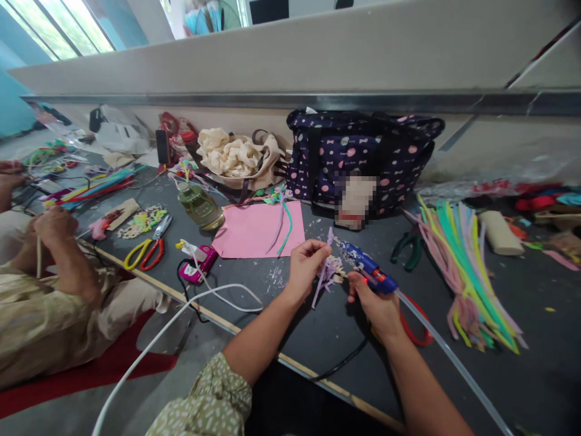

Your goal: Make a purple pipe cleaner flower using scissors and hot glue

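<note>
My left hand [305, 266] pinches a lilac pipe cleaner [330, 236] between thumb and fingertips, its end pointing up. In my right hand [374, 300] is a blue glue gun [370, 265], gripped with its nozzle pointing left towards the pipe cleaner. A clear glue stick [447, 351] runs out of the gun's back, down to the right. Below the pinch lie short lilac and cream pieces [334, 269] on the dark table; another lilac strip slants down beside my left fingers. Red-handled scissors [418, 324] lie partly hidden behind my right wrist.
A pink sheet [263, 233] with pipe cleaners, a bottle of yellow-green liquid [198, 206] and a magenta box with a cable [200, 264] are to the left. Dark green pliers [411, 247] and a pipe-cleaner bundle [472, 266] lie right. A patterned bag [358, 145] stands behind. A co-worker's hands [57, 227] are far left.
</note>
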A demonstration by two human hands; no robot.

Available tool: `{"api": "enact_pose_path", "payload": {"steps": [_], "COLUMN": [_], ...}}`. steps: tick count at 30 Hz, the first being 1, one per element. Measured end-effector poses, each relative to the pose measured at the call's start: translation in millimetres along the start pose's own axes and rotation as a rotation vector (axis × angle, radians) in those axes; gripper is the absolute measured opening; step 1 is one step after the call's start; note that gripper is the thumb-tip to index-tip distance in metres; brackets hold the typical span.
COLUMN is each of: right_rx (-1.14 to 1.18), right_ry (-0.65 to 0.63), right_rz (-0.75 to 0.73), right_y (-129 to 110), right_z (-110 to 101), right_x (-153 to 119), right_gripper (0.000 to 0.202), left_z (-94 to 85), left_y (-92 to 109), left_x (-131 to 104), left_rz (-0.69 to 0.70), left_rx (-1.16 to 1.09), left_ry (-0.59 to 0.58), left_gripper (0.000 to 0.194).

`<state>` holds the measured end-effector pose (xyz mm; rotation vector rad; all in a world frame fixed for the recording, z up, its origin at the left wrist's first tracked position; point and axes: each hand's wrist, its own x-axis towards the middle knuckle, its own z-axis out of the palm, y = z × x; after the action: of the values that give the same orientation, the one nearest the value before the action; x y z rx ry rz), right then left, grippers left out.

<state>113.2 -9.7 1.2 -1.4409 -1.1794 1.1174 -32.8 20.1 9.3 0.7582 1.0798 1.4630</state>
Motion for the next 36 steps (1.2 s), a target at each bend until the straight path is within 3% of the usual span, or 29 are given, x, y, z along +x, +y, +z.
{"api": "enact_pose_path", "payload": {"steps": [14,24,36], "right_rx": [-0.051,-0.093,-0.14], "right_ry": [0.01,-0.02,-0.063], "right_rz": [-0.023,-0.055,-0.04], "right_y": [0.4,17.3,12.7], "right_z": [-0.9,-4.8,-5.5], "right_x": [-0.7,3.7,3.0], "right_gripper": [0.04,0.038,0.042], "left_z": [1.4,0.6,0.6], "left_y": [2.8,0.7,1.0], "left_x": [-1.0,0.0,0.7], "left_rz": [0.01,0.021,0.02], "left_rx": [0.003,0.005,-0.001], "left_ry": [-0.004,-0.006,-0.003], "left_gripper": [0.029,0.028,0.03]}}
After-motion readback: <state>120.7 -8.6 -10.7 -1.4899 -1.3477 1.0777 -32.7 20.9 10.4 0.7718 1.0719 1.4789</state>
